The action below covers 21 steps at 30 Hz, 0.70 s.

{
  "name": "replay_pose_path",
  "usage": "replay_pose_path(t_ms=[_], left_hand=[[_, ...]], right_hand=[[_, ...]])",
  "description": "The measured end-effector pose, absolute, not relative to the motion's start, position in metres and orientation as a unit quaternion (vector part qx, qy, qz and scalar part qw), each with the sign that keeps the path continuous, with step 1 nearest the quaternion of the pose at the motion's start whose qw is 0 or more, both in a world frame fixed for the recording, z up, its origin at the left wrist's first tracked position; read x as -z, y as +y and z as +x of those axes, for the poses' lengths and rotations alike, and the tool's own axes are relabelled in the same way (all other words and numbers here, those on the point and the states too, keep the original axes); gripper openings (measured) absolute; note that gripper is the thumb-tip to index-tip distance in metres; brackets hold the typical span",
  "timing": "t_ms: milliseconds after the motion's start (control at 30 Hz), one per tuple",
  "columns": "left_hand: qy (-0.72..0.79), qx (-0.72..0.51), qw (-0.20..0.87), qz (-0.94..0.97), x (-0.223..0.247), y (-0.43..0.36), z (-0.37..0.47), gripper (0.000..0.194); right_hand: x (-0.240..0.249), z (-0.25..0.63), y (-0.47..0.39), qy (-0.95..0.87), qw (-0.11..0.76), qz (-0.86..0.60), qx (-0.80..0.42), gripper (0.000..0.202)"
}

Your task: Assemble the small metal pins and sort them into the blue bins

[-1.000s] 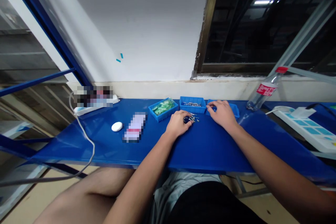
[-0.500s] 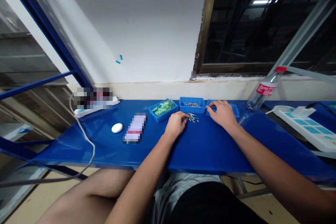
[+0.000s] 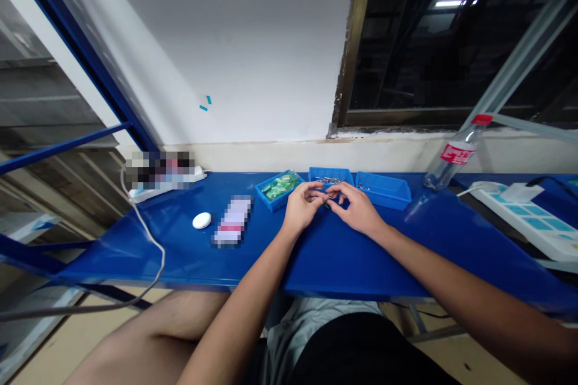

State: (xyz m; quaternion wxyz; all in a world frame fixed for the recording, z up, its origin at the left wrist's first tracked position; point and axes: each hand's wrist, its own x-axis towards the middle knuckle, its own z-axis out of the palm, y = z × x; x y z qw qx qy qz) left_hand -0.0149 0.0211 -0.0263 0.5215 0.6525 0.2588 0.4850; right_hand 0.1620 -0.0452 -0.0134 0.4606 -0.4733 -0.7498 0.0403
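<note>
My left hand [image 3: 303, 207] and my right hand [image 3: 356, 209] meet over the table in front of the middle blue bin [image 3: 331, 172]. Thumbs and fingers of both are closed in a pinch. A small dark piece shows at the fingertips, too small to name. Thin metal pins or screws [image 3: 329, 180] lie in the middle bin, partly behind my fingers. The right blue bin [image 3: 388, 191] holds a few small metal pieces at its left end. Green-and-clear packets [image 3: 280, 185] fill the left blue bin [image 3: 272, 207].
On the blue table [image 3: 361, 271] to the left lie a white round case [image 3: 201, 220] and a blurred-out phone [image 3: 232, 221]. A plastic bottle [image 3: 458, 151] with a red cap stands at the back right. Power strips [image 3: 537, 222] with cables sit at both sides.
My right hand has moved left from the right bin to meet my left hand, uncovering that bin. The loose metal pieces on the table are now mostly hidden by my hands.
</note>
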Motion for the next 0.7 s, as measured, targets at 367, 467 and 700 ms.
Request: replay_pose_path(t_ms=[367,467,700], left_hand=[[0.249,-0.439,0.613,0.608,0.017,0.013,-0.014,0.058],[0.234,-0.446,0.611,0.611,0.017,0.014,-0.014,0.059],[0.228,-0.417,0.609,0.636,0.03,0.02,-0.013,0.051]], right_hand=[[0.02,0.167,-0.043,-0.723,0.487,-0.476,-0.113,0.021],[0.018,0.167,-0.044,-0.717,0.495,-0.479,-0.106,0.017],[0.016,0.172,-0.041,-0.673,0.527,-0.513,-0.078,0.019]])
